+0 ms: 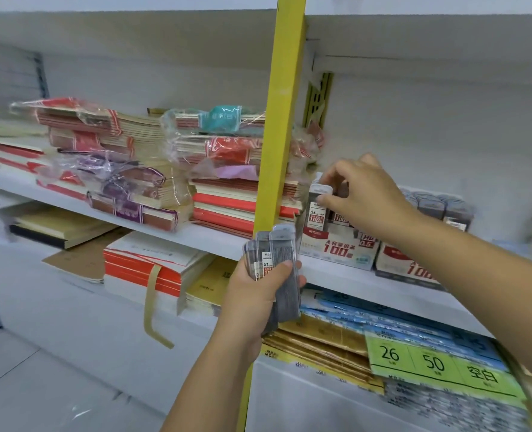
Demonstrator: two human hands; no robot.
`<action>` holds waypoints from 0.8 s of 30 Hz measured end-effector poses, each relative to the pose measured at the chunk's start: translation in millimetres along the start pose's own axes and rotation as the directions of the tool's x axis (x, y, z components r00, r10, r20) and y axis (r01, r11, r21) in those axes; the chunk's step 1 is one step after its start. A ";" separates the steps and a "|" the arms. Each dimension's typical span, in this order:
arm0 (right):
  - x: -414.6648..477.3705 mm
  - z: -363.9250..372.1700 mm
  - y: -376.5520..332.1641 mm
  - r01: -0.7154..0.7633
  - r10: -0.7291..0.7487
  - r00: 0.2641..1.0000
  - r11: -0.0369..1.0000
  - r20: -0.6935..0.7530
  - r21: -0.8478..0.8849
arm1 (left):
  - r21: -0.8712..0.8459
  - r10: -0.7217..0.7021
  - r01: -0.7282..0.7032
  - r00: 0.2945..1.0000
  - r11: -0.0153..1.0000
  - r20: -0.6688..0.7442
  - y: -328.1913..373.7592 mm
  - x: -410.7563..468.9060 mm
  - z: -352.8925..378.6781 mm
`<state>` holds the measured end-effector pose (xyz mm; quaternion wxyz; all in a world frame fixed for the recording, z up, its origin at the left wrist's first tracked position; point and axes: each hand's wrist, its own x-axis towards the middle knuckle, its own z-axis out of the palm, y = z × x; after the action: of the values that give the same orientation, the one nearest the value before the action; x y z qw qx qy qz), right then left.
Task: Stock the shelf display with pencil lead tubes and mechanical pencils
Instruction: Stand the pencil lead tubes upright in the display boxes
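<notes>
My left hand grips a fanned bundle of grey pencil lead tubes, held upright in front of the yellow shelf post. My right hand reaches to the white shelf and pinches the top of one lead tube standing in the left red-and-white display box. A second display box sits to its right, partly hidden by my forearm. More grey tube tops line up behind my wrist.
A yellow post splits the shelving. Wrapped notebook stacks fill the left shelf, with more books below. Blue packs and gold folders lie on the lower right shelf beside a green price label.
</notes>
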<state>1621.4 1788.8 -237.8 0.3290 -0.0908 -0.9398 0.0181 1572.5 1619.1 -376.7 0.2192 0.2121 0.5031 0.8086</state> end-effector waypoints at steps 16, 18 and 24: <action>-91.8 -1.2 -24.5 -0.136 0.072 0.988 0.834 0.139 0.535 | -0.020 -0.054 0.058 0.985 0.998 0.161 5.7 -18.7 16.8; -100.7 1.6 -24.7 -0.220 0.106 0.971 0.752 0.216 0.621 | 0.006 -0.076 0.076 0.980 0.997 0.182 5.6 -22.5 18.1; -104.9 -3.8 -8.1 -0.337 0.215 0.941 0.570 0.260 0.750 | 0.065 -0.150 0.140 0.967 0.988 0.205 1.6 -29.7 20.8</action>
<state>1703.0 1761.6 -298.6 0.2617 -0.0822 -0.8309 0.4842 1608.1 1616.6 -370.5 0.3242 0.2641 0.5114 0.7507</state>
